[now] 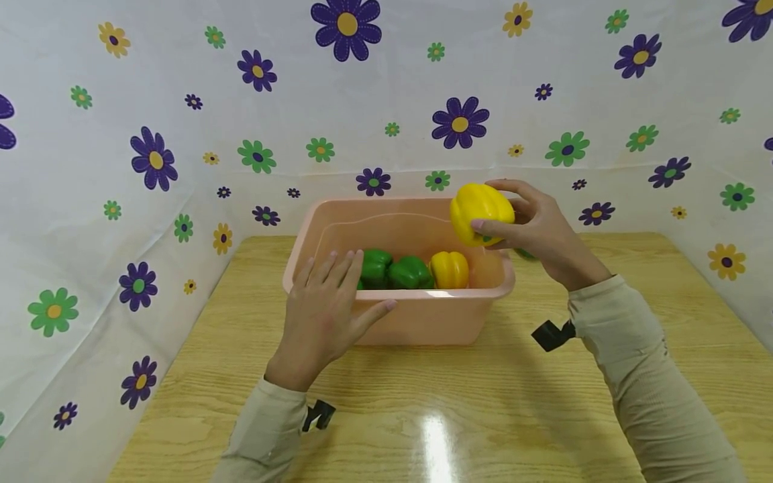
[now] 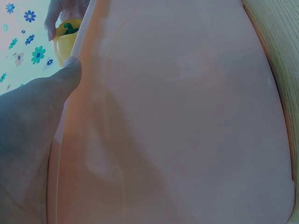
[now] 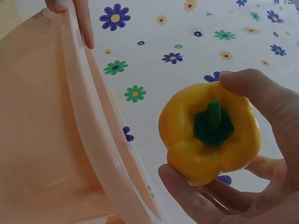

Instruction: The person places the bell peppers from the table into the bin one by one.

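Note:
My right hand (image 1: pixel 537 228) grips a yellow bell pepper (image 1: pixel 477 213) above the right end of a pink plastic bin (image 1: pixel 398 322). In the right wrist view the pepper's green stem (image 3: pixel 214 119) faces the camera, with thumb and fingers around its sides. My left hand (image 1: pixel 323 312) lies over the bin's front left rim, fingers straight and spread, thumb along the rim. Inside the bin are green bell peppers (image 1: pixel 410 272) and another yellow bell pepper (image 1: pixel 449 270); the left hand partly hides the bin's left end.
The bin stands on a wooden table (image 1: pixel 386 402). A green object (image 1: pixel 525 254) shows just behind the bin's right end, mostly hidden by the right hand. A white flower-print cloth (image 1: pixel 386 87) hangs behind and at both sides. Black wrist mounts (image 1: pixel 552 335) stick out from the sleeves.

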A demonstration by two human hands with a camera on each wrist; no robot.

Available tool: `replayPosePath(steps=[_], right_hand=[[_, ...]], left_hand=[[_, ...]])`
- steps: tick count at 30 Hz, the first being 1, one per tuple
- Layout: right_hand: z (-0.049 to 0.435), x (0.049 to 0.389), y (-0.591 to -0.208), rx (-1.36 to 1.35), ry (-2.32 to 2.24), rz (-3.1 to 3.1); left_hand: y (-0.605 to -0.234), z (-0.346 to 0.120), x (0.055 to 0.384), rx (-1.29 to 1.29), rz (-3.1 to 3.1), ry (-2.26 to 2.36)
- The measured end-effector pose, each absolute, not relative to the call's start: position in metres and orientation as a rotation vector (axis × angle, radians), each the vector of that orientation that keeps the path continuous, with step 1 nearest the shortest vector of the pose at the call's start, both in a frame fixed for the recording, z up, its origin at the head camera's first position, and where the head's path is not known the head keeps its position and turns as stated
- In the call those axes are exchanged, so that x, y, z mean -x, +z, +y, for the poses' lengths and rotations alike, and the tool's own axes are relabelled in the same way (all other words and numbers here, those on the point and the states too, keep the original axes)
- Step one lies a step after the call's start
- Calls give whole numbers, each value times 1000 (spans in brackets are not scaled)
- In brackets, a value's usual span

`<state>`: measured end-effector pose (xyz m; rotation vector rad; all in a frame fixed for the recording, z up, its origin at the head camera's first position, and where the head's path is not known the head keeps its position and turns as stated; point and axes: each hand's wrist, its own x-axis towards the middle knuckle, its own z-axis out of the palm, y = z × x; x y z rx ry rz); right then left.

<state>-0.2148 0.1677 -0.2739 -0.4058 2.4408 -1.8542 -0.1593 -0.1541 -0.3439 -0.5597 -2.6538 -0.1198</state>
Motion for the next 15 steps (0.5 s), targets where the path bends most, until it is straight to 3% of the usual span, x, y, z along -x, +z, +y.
replayPosePath(steps=[15], right_hand=[[166, 216, -272, 435, -1847, 2403]], left_hand=[[-343, -154, 160, 558, -2658, -102]])
